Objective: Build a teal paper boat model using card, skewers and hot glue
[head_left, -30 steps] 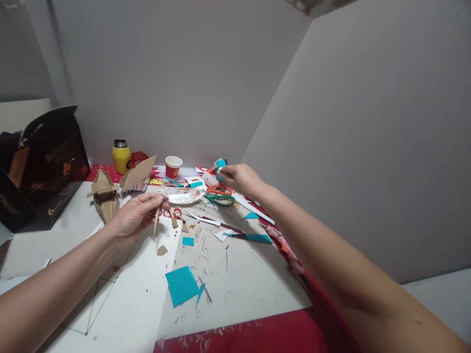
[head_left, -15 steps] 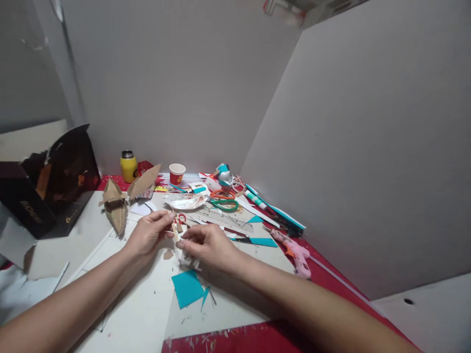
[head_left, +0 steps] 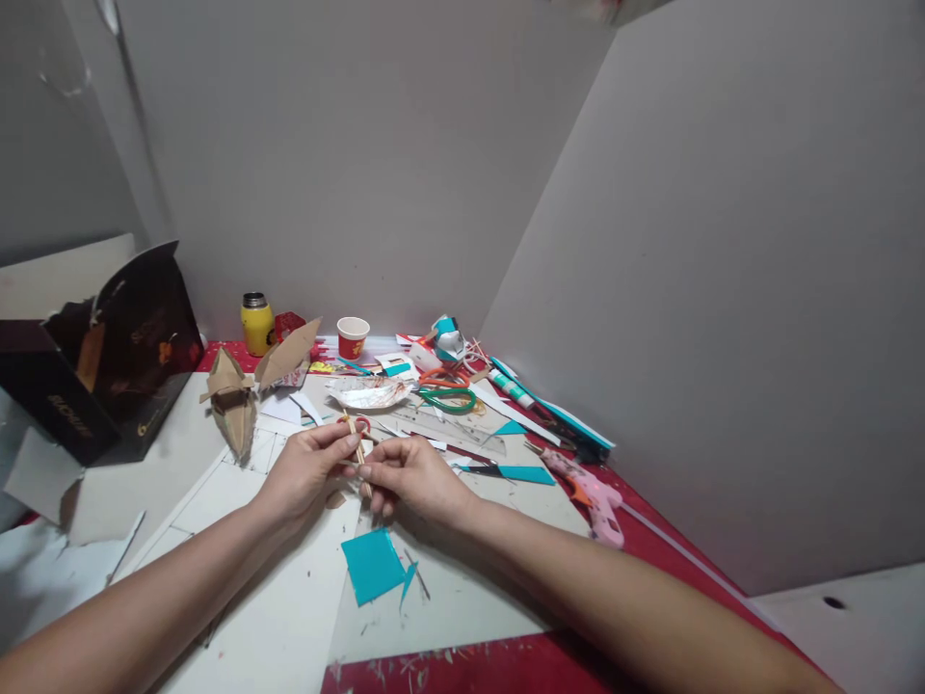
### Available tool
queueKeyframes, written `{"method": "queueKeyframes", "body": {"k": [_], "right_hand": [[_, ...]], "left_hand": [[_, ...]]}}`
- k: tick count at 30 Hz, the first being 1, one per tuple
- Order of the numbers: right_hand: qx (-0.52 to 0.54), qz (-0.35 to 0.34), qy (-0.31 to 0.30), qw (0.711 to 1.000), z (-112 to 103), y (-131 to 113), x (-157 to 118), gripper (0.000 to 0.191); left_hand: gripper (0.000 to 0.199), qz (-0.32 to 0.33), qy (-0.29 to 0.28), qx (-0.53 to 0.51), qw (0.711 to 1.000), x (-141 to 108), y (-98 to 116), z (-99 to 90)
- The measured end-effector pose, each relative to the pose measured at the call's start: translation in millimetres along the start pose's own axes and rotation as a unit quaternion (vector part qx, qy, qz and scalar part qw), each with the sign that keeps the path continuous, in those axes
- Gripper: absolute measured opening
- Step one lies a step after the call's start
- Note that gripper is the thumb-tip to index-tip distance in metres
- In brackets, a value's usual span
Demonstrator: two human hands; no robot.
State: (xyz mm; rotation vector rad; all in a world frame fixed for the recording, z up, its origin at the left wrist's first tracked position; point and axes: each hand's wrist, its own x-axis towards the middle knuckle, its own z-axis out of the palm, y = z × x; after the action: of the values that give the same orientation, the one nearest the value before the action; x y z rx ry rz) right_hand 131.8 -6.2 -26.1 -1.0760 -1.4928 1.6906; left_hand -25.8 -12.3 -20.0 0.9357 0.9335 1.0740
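My left hand (head_left: 310, 469) pinches the thin wooden sticks (head_left: 356, 443) near their upper part. From the right, my right hand (head_left: 411, 476) grips the lower part of the same sticks between thumb and fingers. The sticks stand nearly upright, leaning slightly, above the white board. Below the hands lies a turquoise square (head_left: 374, 567) with a narrow turquoise scrap (head_left: 409, 583) beside it. A small brown cardboard piece (head_left: 336, 499) is partly covered by my left hand. Red scissor handles (head_left: 364, 424) show just behind the sticks.
A cardboard boat shape (head_left: 232, 410), yellow bottle (head_left: 257, 326), paper cup (head_left: 353, 338) and foil piece (head_left: 372, 392) stand beyond my hands. Green-handled scissors (head_left: 448, 399) and a pink glue gun (head_left: 596, 501) lie to the right. A dark box (head_left: 122, 366) is at the left.
My right hand's fingers have closed in on the sticks, and the two hands are nearer each other. The whole view has shifted slightly.
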Motion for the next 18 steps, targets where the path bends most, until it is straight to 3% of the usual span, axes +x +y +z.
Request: {"method": "queueKeyframes", "body": {"k": [18], "right_hand": [[-0.008, -0.003, -0.016, 1.0, -12.8, -0.4, -6.5, 0.041]], "left_hand": [[0.027, -0.019, -0.055, 0.022, 0.998, 2.8, 2.1, -4.9]]}}
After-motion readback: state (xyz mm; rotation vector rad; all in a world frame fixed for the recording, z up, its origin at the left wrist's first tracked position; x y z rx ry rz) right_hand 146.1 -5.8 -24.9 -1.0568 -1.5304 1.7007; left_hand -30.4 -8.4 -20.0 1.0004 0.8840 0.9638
